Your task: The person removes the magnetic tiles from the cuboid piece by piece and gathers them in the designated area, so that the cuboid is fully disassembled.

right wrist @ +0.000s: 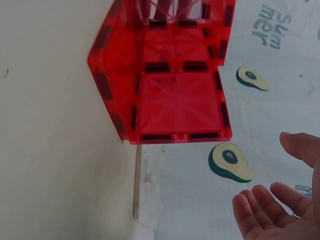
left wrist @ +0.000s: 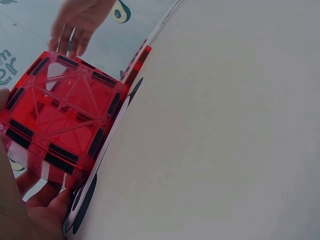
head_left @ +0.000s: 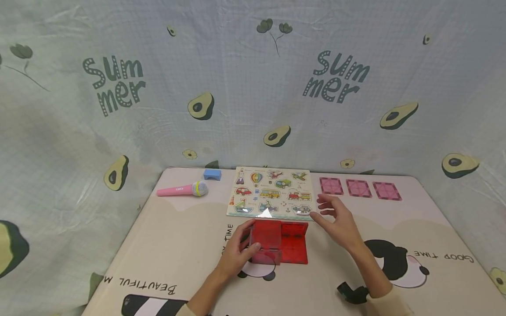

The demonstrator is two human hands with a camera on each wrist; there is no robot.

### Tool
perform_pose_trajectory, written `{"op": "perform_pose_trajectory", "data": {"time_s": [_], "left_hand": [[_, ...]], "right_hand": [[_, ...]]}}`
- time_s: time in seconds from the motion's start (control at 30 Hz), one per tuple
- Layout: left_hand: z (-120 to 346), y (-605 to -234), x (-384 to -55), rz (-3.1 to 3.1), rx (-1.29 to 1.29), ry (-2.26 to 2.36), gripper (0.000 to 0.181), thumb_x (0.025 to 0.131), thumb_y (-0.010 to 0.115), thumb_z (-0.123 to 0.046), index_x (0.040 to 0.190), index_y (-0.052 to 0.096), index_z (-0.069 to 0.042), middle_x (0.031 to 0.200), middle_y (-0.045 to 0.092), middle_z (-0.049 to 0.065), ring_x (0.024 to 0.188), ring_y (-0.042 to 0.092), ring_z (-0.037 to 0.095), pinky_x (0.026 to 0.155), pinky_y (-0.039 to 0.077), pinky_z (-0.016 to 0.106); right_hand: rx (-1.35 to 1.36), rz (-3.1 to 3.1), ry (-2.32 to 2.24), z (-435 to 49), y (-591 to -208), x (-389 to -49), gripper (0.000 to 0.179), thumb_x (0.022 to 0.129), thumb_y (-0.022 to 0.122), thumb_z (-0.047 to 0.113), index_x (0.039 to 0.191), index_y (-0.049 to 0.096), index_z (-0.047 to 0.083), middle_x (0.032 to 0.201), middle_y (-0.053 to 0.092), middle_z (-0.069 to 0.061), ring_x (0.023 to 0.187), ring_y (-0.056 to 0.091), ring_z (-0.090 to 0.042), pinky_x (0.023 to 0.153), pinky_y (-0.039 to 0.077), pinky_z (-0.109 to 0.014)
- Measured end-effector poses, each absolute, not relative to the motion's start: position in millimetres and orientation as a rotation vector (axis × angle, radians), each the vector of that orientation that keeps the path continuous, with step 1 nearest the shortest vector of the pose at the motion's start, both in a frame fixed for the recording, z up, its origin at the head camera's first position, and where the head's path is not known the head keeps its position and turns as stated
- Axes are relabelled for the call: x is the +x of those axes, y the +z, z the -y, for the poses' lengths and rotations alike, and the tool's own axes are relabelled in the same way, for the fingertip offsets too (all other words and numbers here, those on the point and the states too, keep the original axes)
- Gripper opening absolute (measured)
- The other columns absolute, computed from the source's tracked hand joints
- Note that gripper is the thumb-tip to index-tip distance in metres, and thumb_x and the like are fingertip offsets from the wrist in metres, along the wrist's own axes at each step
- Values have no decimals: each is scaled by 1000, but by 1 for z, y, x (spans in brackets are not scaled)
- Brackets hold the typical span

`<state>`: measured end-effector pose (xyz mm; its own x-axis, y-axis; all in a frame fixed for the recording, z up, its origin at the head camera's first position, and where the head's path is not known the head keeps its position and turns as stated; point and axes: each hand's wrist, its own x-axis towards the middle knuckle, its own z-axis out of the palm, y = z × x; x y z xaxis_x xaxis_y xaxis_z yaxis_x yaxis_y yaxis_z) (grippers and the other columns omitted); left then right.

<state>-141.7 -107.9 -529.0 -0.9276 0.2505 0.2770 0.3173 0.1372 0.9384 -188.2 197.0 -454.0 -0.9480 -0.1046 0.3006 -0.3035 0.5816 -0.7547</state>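
A box of translucent red magnetic tiles [head_left: 266, 239] stands mid-table. From its right side run a flat red tile [head_left: 294, 253] and an upright one at the back, also seen as red panels [right wrist: 177, 105] in the right wrist view. My left hand [head_left: 236, 255] grips the box's left side, thumb at the front and fingers behind; the left wrist view shows fingers [left wrist: 42, 197] against a side wall. Apart from the tiles, my right hand [head_left: 337, 221] hovers to their right, empty, fingers spread and slightly bent.
Behind the box lies a wooden vehicle puzzle board [head_left: 272, 193]. Three pink magnetic tiles [head_left: 358, 188] form a row at back right. At back left are a pink toy microphone [head_left: 182, 189] and a blue block [head_left: 212, 174]. A patterned curtain [head_left: 245, 87] hangs behind the table.
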Motion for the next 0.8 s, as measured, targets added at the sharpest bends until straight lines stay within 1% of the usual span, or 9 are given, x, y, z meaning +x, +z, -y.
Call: {"op": "perform_pose_trajectory", "data": {"time_s": [0.07,0.17,0.27,0.33,0.5,0.57,0.67,0.8], "left_hand": [[108,-529,-142,2330,-580,-1944,62,95,62,-21,152,37,-20,149,49,5,133,52,30,105,52,35],[108,-529,-142,2333,-576,-1946,62,95,63,-21,152,37,-20,149,49,5,133,52,30,105,52,35],[107,-529,-142,2329,-582,-1951,62,95,62,-20,152,37,-19,149,49,6,133,52,30,104,53,35],[107,-529,-142,2322,-585,-1961,62,95,62,-20,152,37,-19,149,49,6,133,52,30,105,53,35],[108,-529,-142,2321,-585,-1969,62,96,62,-20,152,37,-20,149,49,6,133,51,30,105,53,34],[108,-529,-142,2326,-585,-1963,62,96,62,-20,152,37,-20,149,48,6,133,51,30,105,52,35],[108,-528,-142,2328,-580,-1960,62,95,62,-20,152,37,-18,149,48,6,133,51,30,106,52,36],[108,-528,-142,2332,-577,-1954,63,95,62,-20,152,37,-16,149,48,6,133,51,30,106,52,36]], "right_hand": [[370,2591,1310,-195,-457,-189,58,89,76,24,139,52,6,129,62,-13,111,62,-25,95,59,-38],[413,2600,1317,-193,-462,-189,56,89,76,23,138,53,7,127,63,-13,109,62,-24,94,59,-38],[451,2613,1333,-189,-466,-189,57,88,77,24,137,53,8,126,63,-15,109,62,-25,93,59,-42],[466,2627,1350,-186,-468,-188,58,88,77,25,137,53,8,125,64,-15,110,63,-26,93,59,-41],[469,2687,1395,-181,-472,-187,60,86,78,26,138,53,9,125,64,-16,109,64,-25,91,60,-29],[465,2715,1405,-179,-474,-187,63,86,79,25,139,52,8,124,64,-15,108,64,-24,91,60,-30],[463,2754,1401,-178,-478,-188,63,85,79,24,139,52,6,121,66,-14,106,64,-22,90,61,-35],[470,2809,1364,-176,-481,-189,58,86,78,22,136,54,5,117,69,-10,104,66,-21,88,61,-36]]}}
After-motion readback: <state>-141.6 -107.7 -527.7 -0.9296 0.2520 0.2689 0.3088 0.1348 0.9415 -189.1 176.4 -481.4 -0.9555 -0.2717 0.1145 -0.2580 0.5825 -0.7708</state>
